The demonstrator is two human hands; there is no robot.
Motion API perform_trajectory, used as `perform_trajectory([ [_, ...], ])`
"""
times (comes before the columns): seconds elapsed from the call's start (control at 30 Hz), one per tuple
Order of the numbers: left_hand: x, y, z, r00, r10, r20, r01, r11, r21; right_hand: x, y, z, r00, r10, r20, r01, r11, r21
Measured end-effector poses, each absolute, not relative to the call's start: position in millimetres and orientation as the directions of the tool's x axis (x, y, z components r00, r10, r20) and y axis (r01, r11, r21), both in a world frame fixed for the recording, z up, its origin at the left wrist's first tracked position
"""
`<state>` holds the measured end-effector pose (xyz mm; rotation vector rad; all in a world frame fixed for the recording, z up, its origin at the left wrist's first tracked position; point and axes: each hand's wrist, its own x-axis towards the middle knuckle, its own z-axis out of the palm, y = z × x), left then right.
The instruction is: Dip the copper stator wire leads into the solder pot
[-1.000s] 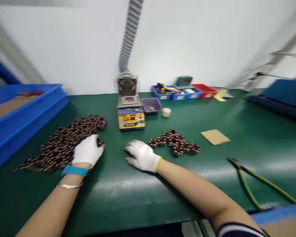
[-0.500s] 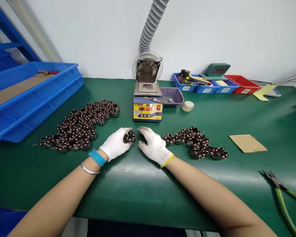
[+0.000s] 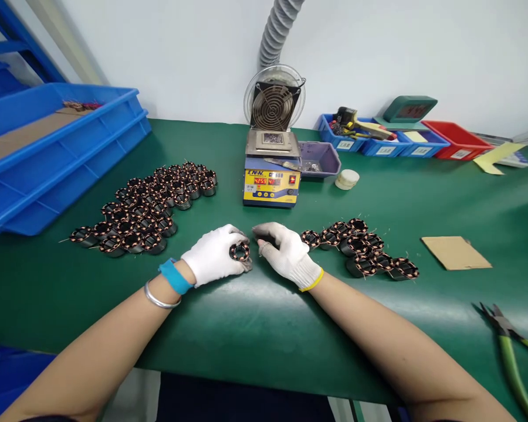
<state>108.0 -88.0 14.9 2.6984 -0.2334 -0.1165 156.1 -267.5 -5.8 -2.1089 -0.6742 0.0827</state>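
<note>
My left hand [image 3: 217, 255], in a white glove, is closed around a small ring-shaped motor stator [image 3: 239, 252] with copper windings, its thumb and fingers on either side of it. To the right, my right hand [image 3: 284, 249], also gloved, holds nothing. Its fingers and thumb are a little apart, pointing at the stator without touching it. A large group of similar stators [image 3: 134, 214] stands on the left of the green table. A smaller group [image 3: 358, 246] lies just beyond my right hand, with thin wire ends sticking out.
Behind my hands stands a yellow and blue solder pot [image 3: 270, 181] with a fan. Around it are a purple tray [image 3: 328, 158], a round white tin [image 3: 347, 179], a blue crate [image 3: 66, 170], small bins [image 3: 382, 146], cardboard [image 3: 456, 253] and green-handled pliers [image 3: 506, 334].
The view has shifted, so most things sit higher and further right. My left hand has tilted the stator so its ring opening faces me more. My right fingers have drawn closer together.
</note>
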Motion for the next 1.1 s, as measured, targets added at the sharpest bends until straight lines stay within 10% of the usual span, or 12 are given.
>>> perform_trajectory([
  [0.4, 115.1, -102.2, -2.5, 0.979, -0.03, 0.203, -0.15, -0.78, 0.608, 145.0, -250.8, -12.7, 0.918, 0.378, 0.123, 0.244, -0.293, -0.924],
  [0.57, 115.1, -96.0, 7.6, 0.999, -0.012, 0.047, -0.035, -0.854, 0.519, 146.1, -256.1, -12.3, 0.921, 0.315, 0.23, 0.362, -0.47, -0.805],
  [0.83, 108.1, -71.8, 34.7, 0.925, -0.205, -0.32, 0.224, -0.388, 0.894, 147.5, -252.9, -15.4, 0.935, 0.31, 0.174, 0.276, -0.322, -0.906],
  [0.97, 106.7, -54.5, 42.4, 0.985, -0.098, -0.141, 0.124, -0.166, 0.978, 149.0, -250.7, -15.7, 0.953, 0.272, 0.135, 0.219, -0.306, -0.926],
  [1.1, 110.6, -64.4, 31.0, 1.0, 0.006, -0.006, 0.008, -0.35, 0.937, 148.4, -250.0, -14.5, 0.951, 0.283, 0.123, 0.204, -0.274, -0.94],
])
